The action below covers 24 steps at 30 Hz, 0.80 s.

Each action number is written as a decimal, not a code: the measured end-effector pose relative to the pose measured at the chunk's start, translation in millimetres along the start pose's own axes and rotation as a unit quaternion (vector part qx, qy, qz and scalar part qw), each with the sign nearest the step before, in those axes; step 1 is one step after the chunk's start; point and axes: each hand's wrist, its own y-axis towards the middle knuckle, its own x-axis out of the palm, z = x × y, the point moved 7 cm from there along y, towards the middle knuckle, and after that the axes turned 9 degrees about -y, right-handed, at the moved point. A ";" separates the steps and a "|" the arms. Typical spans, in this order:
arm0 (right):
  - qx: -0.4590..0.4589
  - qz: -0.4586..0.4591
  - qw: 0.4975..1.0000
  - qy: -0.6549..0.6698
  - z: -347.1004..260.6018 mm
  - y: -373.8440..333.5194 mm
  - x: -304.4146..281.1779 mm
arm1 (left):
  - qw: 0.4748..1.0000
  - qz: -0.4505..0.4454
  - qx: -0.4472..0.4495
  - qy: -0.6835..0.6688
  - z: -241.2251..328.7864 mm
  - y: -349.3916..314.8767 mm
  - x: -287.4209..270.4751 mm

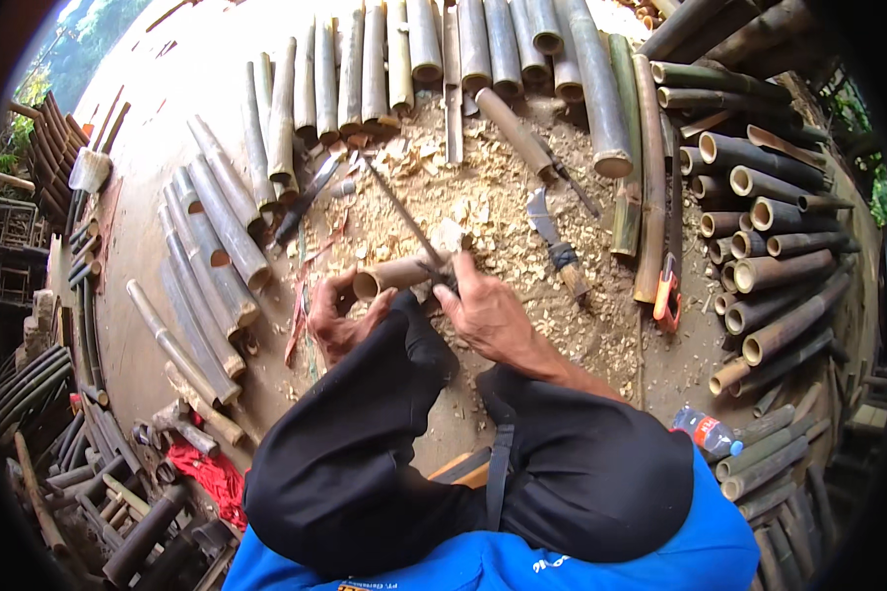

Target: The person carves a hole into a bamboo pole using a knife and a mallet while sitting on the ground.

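A short bamboo tube lies crosswise above my knees, its open end toward the left. My left hand is curled at that end, fingers and thumb closed about its lower side. My right hand is closed at the other end, around the base of a long, thin, dark tool that slants up and to the left across the tube. Whether this tool is a knife or a file, I cannot tell. Its handle is mostly hidden by my right hand.
Pale shavings cover the ground ahead. A curved billhook and an orange-handled saw lie to the right. Cut bamboo poles ring the space, with stacks at right. A plastic bottle and red cloth lie nearer.
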 end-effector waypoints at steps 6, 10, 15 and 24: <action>0.061 -0.054 0.987 -0.138 84.5 -9.6 42.7 | 0.993 -0.023 0.076 0.083 19.9 -2.6 18.2; 0.139 -0.075 0.980 -0.119 131.1 -23.0 44.2 | 0.998 -0.006 0.058 -0.020 -1.9 -4.9 7.1; 0.112 -0.047 0.993 0.005 50.1 -17.4 10.3 | 0.997 0.069 -0.031 0.012 5.9 -11.7 1.3; -0.029 0.067 0.997 0.002 23.0 -9.4 12.0 | 0.993 0.051 -0.105 -0.009 3.4 -4.0 15.5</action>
